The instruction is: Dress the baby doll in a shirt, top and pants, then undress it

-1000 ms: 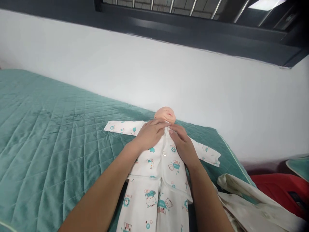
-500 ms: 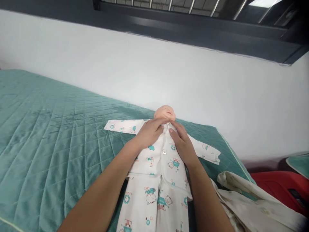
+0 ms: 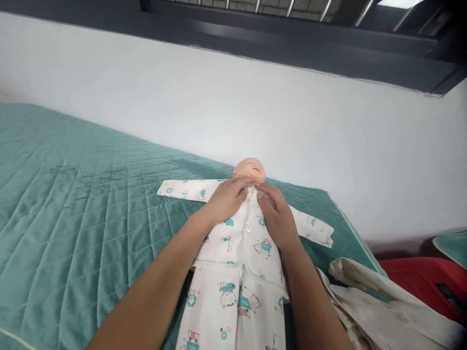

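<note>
A green quilted bedcover (image 3: 91, 204) carries a doll (image 3: 250, 168) in white printed clothes (image 3: 235, 243) and a rumpled pale cloth (image 3: 383, 308).

White animal-print jacket (image 3: 239, 243), sleeves (image 3: 187, 190) spread, on green quilt (image 3: 91, 204); doll head (image 3: 249, 167) at collar (image 3: 251, 192).

A green quilted cover (image 3: 91, 194) with diamond stitching spreads up to a plain white wall (image 3: 164, 107). Above the wall runs a dark frame (image 3: 255, 41) with slim metal bars (image 3: 291, 8) behind. At lower right, a rumpled off-white cloth (image 3: 397, 316) partly hides a red object (image 3: 412, 273).
</note>
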Tool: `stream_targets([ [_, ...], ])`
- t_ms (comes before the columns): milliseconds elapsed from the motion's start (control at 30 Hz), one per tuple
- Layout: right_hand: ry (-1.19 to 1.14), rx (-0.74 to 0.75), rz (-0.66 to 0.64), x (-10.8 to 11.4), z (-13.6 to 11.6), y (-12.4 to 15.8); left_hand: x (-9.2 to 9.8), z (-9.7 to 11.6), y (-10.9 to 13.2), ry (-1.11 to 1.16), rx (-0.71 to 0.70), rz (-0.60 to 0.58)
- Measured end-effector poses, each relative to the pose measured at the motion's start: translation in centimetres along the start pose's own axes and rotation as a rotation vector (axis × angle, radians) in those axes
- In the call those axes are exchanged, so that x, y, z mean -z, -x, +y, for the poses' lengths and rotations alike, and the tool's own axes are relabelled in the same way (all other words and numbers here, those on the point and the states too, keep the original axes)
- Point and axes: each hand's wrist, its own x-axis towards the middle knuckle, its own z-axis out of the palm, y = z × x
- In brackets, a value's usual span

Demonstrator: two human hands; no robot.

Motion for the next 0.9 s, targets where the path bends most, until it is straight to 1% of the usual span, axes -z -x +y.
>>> stream_targets([
  [133,-0.024,-0.023,0.009,-0.1,0.4,0.0,-0.1,0.2,0.0,0.015,0.1,0.052],
  [300,-0.029,-0.026,0.006,-0.2,0.5,-0.1,-0.4,-0.2,0.0,-0.01,0.086,0.079],
  [433,-0.019,-0.028,-0.01,-0.1,0.4,0.0,-0.7,-0.7,0.1,-0.015,0.128,0.119],
  [500,-0.025,-0.036,-0.016,-0.1,0.3,0.1,-0.7,-0.7,0.1,-0.017,0.126,0.104],
  [567,-0.036,-0.062,-0.014,-0.1,0.2,0.0,-0.6,-0.7,0.0,-0.015,0.095,0.095],
  [633,-0.047,-0.081,0.004,-0.1,0.2,0.0,-0.5,-0.7,0.0,-0.013,0.06,0.084],
  [700,-0.074,-0.064,0.036,-0.2,0.1,0.2,-0.4,-0.8,-0.1,-0.007,0.048,0.079],
  [800,-0.145,-0.019,0.079,-0.2,-0.2,0.9,-0.2,-0.7,0.1,0.04,0.058,0.066],
  [900,-0.187,-0.028,0.078,0.1,-0.7,2.2,0.1,-0.3,0.5,0.106,0.071,0.025],
])
